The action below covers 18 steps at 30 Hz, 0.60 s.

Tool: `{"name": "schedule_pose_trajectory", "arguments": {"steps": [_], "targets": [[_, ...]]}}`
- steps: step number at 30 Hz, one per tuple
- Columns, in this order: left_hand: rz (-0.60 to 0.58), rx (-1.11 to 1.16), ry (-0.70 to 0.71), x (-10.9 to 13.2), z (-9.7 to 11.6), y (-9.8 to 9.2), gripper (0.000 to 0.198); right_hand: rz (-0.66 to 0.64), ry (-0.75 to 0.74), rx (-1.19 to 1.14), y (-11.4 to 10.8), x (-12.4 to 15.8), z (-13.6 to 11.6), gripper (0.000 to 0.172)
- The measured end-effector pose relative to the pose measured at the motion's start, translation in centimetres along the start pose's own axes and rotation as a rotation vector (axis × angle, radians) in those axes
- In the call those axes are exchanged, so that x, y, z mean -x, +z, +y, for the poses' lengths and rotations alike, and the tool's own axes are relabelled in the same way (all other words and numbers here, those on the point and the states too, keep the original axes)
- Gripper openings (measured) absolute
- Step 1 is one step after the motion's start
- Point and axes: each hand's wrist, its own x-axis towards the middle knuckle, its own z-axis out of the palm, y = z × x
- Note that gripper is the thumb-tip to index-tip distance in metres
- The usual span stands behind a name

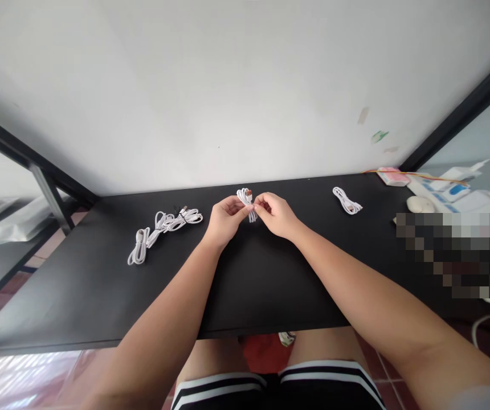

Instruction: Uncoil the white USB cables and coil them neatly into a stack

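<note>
Head view: gripping a coiled white USB cable (244, 197) in the left hand (227, 220) and pinching at its right edge with the right hand (278, 214), close together over the far middle of the black table (270, 279). Lying to the left: several bundled white cables (141, 248). Farther right: a single looped cable (346, 201), then a white mouse (420, 205).

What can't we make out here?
Head view, all items:
Held white cable bundle: middle hidden by fingers of the left hand and right hand; any tie there can't be seen.
White cables at left: overlapping, exact count unclear.
Pixelated patch: mosaic masks its contents.
Item below the table: partly hidden by its front edge, too small to identify.
</note>
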Motion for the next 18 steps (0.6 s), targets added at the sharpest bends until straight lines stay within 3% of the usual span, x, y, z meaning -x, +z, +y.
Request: {"name": "schedule_pose_trajectory", "arguments": {"steps": [4,10,15,18], "targets": [[0.014,-0.084,0.031,0.0,0.1,0.0,0.037,-0.036,0.248,-0.188,0.5,0.0,0.0,0.019],[-0.021,-0.210,0.086,0.3,0.1,0.2,0.029,-0.077,0.595,-0.701,0.6,-0.2,-0.4,0.013],[0.021,-0.369,0.154,0.8,1.1,1.0,0.020,-0.147,0.751,-1.024,0.1,-0.3,-0.1,0.012],[0.079,-0.365,0.167,0.9,1.4,1.3,0.019,-0.139,0.690,-1.022,0.1,-0.3,0.1,0.015]]}}
